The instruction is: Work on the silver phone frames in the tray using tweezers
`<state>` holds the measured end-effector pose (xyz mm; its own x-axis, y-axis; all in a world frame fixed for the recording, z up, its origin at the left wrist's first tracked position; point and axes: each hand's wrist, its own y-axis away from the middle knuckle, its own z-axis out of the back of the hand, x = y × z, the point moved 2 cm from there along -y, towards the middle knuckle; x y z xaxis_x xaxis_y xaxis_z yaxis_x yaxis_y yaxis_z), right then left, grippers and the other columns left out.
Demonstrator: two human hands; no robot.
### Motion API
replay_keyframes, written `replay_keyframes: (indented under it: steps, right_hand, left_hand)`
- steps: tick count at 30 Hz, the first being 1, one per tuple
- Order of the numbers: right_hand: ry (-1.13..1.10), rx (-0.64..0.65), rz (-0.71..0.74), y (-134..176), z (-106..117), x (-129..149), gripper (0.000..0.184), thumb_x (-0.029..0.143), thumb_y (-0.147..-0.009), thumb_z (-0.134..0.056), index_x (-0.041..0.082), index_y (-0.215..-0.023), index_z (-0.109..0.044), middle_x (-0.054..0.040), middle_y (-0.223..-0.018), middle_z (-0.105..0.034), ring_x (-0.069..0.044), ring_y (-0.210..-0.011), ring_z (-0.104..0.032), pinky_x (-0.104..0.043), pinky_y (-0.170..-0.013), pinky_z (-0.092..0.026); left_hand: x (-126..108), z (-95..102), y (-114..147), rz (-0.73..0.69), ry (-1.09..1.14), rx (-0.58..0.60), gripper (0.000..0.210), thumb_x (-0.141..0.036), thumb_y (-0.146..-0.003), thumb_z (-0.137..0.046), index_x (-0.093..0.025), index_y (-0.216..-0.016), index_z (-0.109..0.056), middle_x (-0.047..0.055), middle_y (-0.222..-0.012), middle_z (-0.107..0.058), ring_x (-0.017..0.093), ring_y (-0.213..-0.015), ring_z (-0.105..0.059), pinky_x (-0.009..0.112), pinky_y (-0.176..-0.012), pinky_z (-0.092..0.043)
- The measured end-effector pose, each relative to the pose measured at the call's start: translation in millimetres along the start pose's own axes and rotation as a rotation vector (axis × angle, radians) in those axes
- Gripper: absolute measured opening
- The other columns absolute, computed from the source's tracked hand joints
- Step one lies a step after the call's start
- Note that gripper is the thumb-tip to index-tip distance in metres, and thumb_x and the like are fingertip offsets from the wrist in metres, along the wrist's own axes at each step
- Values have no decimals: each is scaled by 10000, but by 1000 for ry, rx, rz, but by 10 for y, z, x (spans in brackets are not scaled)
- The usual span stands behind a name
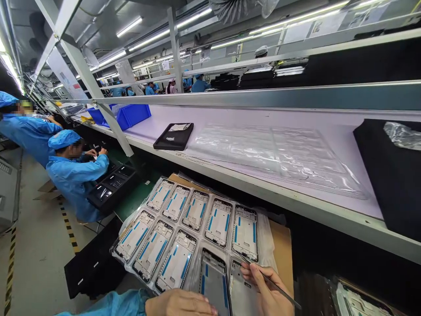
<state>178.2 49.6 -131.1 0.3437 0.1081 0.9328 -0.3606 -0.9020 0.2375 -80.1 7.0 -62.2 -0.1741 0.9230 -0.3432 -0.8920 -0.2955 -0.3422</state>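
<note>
A clear plastic tray (197,235) holds rows of phone middle frames (194,210), most with blue strips along their inner faces. My right hand (271,292) pinches a pair of thin dark tweezers (279,290), their tip over the near right end of the tray. Beneath it lies a frame (241,285) on which I see no blue strips. My left hand (180,303) lies low with fingers stretched out, its fingertips at the left edge of a shaded frame with blue strips (213,281). The lower ends of both near frames are cut off by the picture's edge.
Cardboard (282,250) lies under the tray. A raised shelf (230,173) behind carries clear plastic trays (272,153), a small black tray (174,137) and blue bins (133,116). More frames (362,303) sit at lower right. A co-worker in blue (74,175) sits at left.
</note>
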Motion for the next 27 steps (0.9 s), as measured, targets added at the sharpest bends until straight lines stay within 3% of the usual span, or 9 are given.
replay_keyframes:
  steps: [4, 9, 11, 14, 17, 19, 21, 24, 27]
  right_hand:
    - [-26, 14, 0, 24, -17, 9, 430, 561, -572, -932, 185, -686, -758, -82, -722, -746, -239, -669, -727, -278, -632, -636]
    - [-18, -7, 11, 51, -35, 52, 436, 581, -590, -920, 192, -689, -751, -94, -742, -751, -258, -682, -729, -307, -608, -640]
    - [3, 1, 39, 60, -24, 52, 420, 575, -617, -912, 195, -709, -758, -87, -739, -747, -255, -691, -731, -304, -622, -643]
    - [86, 32, 66, 89, -45, 74, 421, 594, -663, -878, 192, -720, -768, -99, -753, -748, -258, -713, -732, -312, -649, -648]
    - [210, 137, 61, 100, -180, 157, 459, 639, -687, -839, 186, -717, -775, -125, -790, -759, -273, -750, -736, -331, -693, -650]
    - [242, 229, 67, 66, -316, 220, 481, 668, -689, -822, 190, -723, -776, -120, -785, -756, -273, -758, -736, -342, -724, -646]
    - [248, 302, 81, -2, -442, 250, 510, 700, -677, -812, 193, -715, -771, -114, -765, -751, -269, -730, -730, -351, -721, -639]
    - [267, 349, 93, -126, -533, 199, 522, 705, -669, -815, 187, -708, -763, -114, -744, -746, -269, -696, -722, -356, -680, -624]
    - [268, 343, 84, -210, -493, 87, 485, 658, -695, -824, 178, -734, -764, -115, -762, -751, -271, -716, -726, -363, -710, -622]
  left_hand:
    - [17, 73, 17, -32, 29, -112, 520, -278, -1114, -215, -65, -1229, -675, 134, -1125, -767, 147, -1249, -631, 234, -1169, -348]
    - [-1, 136, 0, 24, 164, 18, 408, -263, -1101, -330, -54, -1271, -636, 176, -1210, -729, 206, -1317, -575, 275, -1185, -354]
    - [4, 98, 35, 98, 210, 94, 379, -270, -1098, -355, -84, -1264, -640, 162, -1237, -722, 189, -1336, -556, 259, -1189, -341]
    - [32, 78, 130, 229, 239, 197, 298, -265, -1075, -442, -152, -1198, -688, 136, -1322, -683, 227, -1409, -473, 354, -1226, -298]
    - [138, 134, 166, 387, 298, 76, 256, -262, -1039, -521, -207, -1221, -693, 119, -1386, -643, 264, -1432, -449, 425, -1218, -339]
    - [274, 146, 121, 495, 275, -79, 320, -211, -1035, -479, -213, -1315, -636, 125, -1438, -598, 259, -1449, -430, 445, -1211, -362]
    - [440, 93, 35, 611, 164, -147, 407, -174, -1022, -461, -197, -1421, -539, 142, -1542, -483, 274, -1501, -334, 492, -1224, -335]
    - [635, -81, -106, 757, -2, -53, 608, -234, -982, -572, -159, -1545, -355, 188, -1663, -226, 336, -1549, -159, 570, -1231, -279]
    - [663, -229, -189, 815, -65, 41, 763, -303, -956, -636, -109, -1582, -245, 238, -1668, -139, 373, -1550, -98, 612, -1227, -250]
